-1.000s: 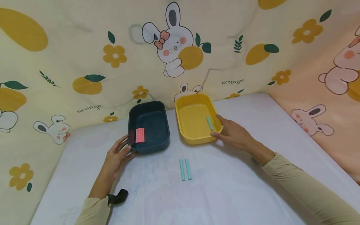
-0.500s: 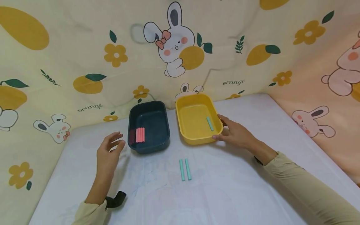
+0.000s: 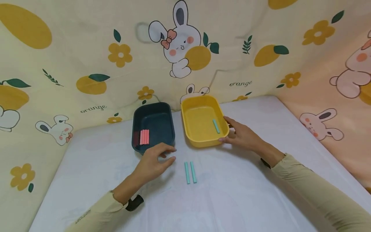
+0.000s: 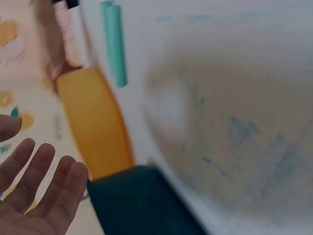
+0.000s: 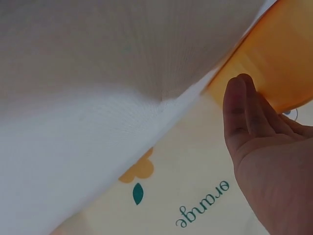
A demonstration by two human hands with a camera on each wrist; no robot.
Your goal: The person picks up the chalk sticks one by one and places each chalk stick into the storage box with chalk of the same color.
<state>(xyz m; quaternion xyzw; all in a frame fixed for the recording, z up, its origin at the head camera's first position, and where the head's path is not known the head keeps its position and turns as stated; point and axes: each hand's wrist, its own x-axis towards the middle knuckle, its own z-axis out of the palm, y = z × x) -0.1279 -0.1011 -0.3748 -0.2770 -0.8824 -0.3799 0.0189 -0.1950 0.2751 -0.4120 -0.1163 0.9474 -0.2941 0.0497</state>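
Note:
My left hand (image 3: 153, 162) hovers over the front edge of the dark blue container (image 3: 159, 129), fingers spread and loosely bent, with nothing in them. Just right of its fingertips, two green chalk sticks (image 3: 189, 173) lie side by side on the table. Several pink chalk sticks (image 3: 144, 137) line up inside the dark container. My right hand (image 3: 244, 137) holds the front right corner of the yellow container (image 3: 200, 120), thumb at the front and fingers along the side wall (image 5: 288, 54). One green chalk stick (image 3: 216, 126) rests inside the yellow container.
The white-covered table (image 3: 214, 206) reaches back to a cream cloth (image 3: 121, 19) printed with rabbits and oranges. Both containers stand next to each other near this backdrop. A dark wrist strap (image 3: 134, 203) shows under my left sleeve.
My left hand let go of the dark container's left side, drew back, then swung right past its front toward the two green chalk sticks. The right hand stays at the yellow container.

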